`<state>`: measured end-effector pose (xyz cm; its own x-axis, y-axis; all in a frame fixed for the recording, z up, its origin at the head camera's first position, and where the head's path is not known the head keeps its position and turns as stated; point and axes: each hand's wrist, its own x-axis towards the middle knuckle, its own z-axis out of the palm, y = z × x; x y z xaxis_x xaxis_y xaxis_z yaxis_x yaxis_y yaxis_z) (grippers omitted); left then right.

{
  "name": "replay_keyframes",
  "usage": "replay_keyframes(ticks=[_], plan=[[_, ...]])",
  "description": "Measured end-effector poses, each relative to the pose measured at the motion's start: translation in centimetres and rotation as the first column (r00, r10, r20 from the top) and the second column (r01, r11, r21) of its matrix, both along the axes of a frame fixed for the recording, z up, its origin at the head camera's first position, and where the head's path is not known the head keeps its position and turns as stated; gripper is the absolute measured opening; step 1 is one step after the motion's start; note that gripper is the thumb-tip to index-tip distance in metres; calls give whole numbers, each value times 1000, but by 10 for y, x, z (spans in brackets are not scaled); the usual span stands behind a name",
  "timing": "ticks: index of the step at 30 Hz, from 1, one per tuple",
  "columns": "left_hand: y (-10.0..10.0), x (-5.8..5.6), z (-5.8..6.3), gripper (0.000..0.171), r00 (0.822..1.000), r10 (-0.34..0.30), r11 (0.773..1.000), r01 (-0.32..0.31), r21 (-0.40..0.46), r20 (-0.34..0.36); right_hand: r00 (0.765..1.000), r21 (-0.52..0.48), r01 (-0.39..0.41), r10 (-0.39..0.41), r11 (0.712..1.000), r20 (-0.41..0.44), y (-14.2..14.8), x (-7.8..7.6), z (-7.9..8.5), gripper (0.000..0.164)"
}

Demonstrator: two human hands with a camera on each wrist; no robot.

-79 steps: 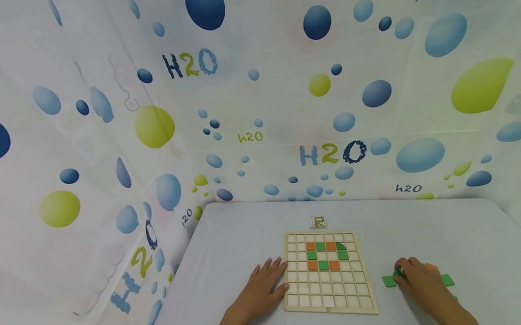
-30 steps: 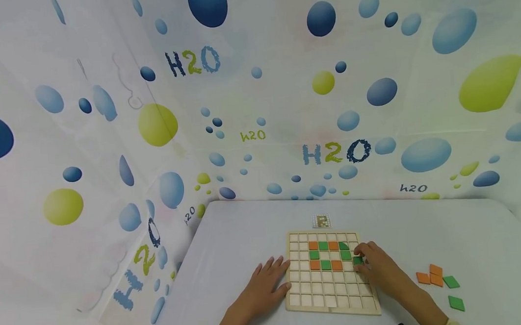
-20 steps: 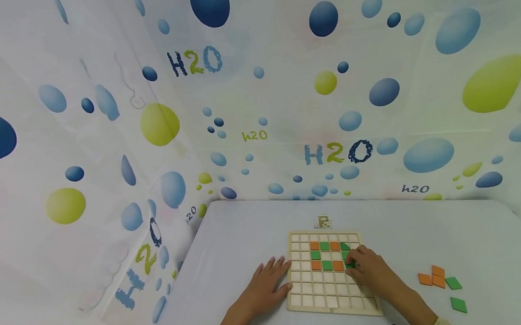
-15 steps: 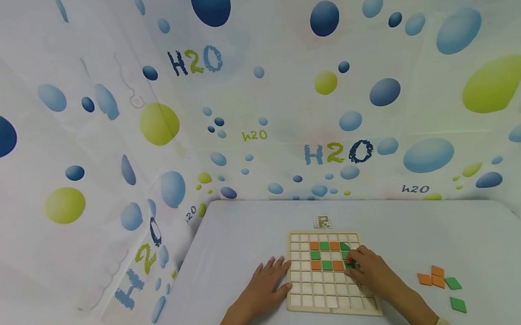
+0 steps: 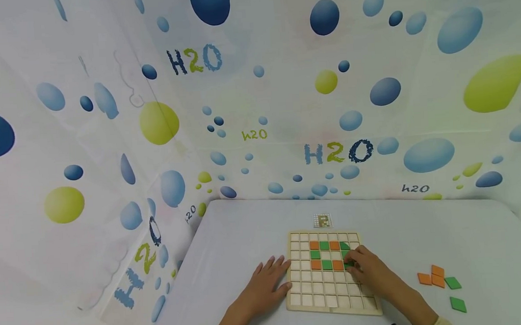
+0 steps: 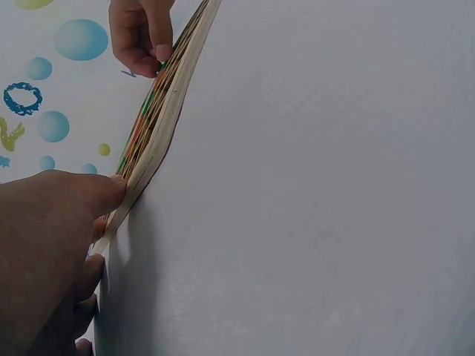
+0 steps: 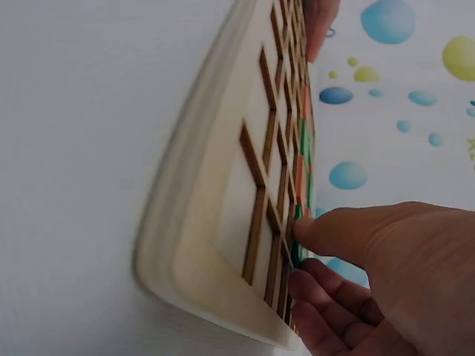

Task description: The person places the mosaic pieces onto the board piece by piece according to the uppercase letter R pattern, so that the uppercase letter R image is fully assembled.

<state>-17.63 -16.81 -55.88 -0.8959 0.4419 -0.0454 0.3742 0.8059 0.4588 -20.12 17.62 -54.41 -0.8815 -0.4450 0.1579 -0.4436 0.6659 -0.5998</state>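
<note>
On the white table (image 5: 237,232), a wooden board (image 5: 319,288) divided into small cells lies before the person, with coloured tiles filling part of its farther half. The second row from the far edge holds an orange tile (image 5: 314,245), a green one, another orange and a green quarter-round piece (image 5: 344,246); the third has a green tile at each end of the cluster, with pale wood showing between them; the fourth runs orange, green, orange, and then comes the cell at the fingers of the right hand (image 5: 369,270). That hand pinches a green tile (image 7: 298,254) between thumb and fingers — a narrow grip, clearest in the right wrist view — at the right end of the fourth row's tiles; whether it sits fully down in its cell I cannot tell. The left hand (image 5: 267,286) is wide, its fingers spread and its tips touching the board's left edge. Right of the board, loose on the table, lie three orange tiles (image 5: 437,281) close together and two green tiles (image 5: 458,304), one just beside the orange group, the other nearer the person. Beyond the far rim lies a small card (image 5: 323,221) with a gridded pattern. Behind hangs a white sheet (image 5: 283,92) printed with bubbles and "H2O" lettering.
</note>
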Motion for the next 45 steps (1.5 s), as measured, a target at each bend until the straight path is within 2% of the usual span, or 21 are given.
replay_keyframes(ticks=[3, 5, 8, 13, 15, 18, 21, 23, 26, 30, 32, 34, 37, 40, 43, 45], plan=[[0, -1, 0, 63, 1000, 0, 1000, 0, -2, -1, 1000, 1, 21, -21, 1000, 10, 0, 1, 1, 19], [0, -1, 0, 63, 1000, 0, 1000, 0, -1, -2, 999, 13, 46, -46, 999, -14, -1, 1, 1, 22], [0, -1, 0, 63, 1000, 2, 1000, -2, 1, -4, 993, 61, 98, -94, 993, -66, -2, 3, 2, 24], [-1, -1, 0, 63, 1000, 6, 1000, -6, -3, -13, 983, 151, 180, -173, 972, -62, 7, 10, 7, 26], [-1, 0, 0, 63, 1000, 6, 1000, -6, -2, -16, 980, 166, 201, -198, 965, -38, 16, 14, 10, 29], [-1, 0, 1, 63, 1000, 5, 1000, -5, 9, -10, 969, 202, 237, -245, 950, 15, 35, 19, 14, 43], [-1, 1, 2, 63, 1000, 7, 1000, -7, 13, 4, 947, 234, 274, -304, 933, 102, 55, 25, 19, 61], [-1, 1, 3, 63, 1000, 6, 1000, -6, 10, 8, 932, 250, 294, -334, 923, 138, 68, 29, 20, 68], [-1, 1, 3, 63, 1000, 5, 1000, -5, 3, 10, 919, 256, 314, -361, 914, 162, 81, 35, 18, 62], [-1, 0, 3, 63, 1000, 1, 1000, -1, 0, 11, 919, 266, 293, -347, 919, 186, 85, 38, 9, 42], [0, -1, 2, 63, 1000, -2, 1000, 2, 1, 9, 915, 269, 284, -344, 920, 210, 85, 39, 4, 36], [0, -2, 3, 63, 1000, -7, 1000, 7, 1, 3, 908, 256, 288, -348, 923, 233, 83, 39, 1, 39], [1, -2, 4, 63, 1000, -8, 1000, 8, 3, -6, 897, 254, 325, -382, 911, 223, 77, 38, -1, 50], [1, 0, 4, 63, 1000, -2, 1000, 2, 6, 5, 911, 248, 320, -369, 914, 184, 67, 36, -3, 46], [1, 1, 5, 63, 1000, 2, 1000, -2, 10, 19, 937, 223, 281, -317, 933, 144, 55, 36, -4, 29], [1, 2, 5, 63, 1000, 2, 1000, -2, 13, 23, 947, 203, 260, -290, 944, 135, 49, 36, -3, 26]])
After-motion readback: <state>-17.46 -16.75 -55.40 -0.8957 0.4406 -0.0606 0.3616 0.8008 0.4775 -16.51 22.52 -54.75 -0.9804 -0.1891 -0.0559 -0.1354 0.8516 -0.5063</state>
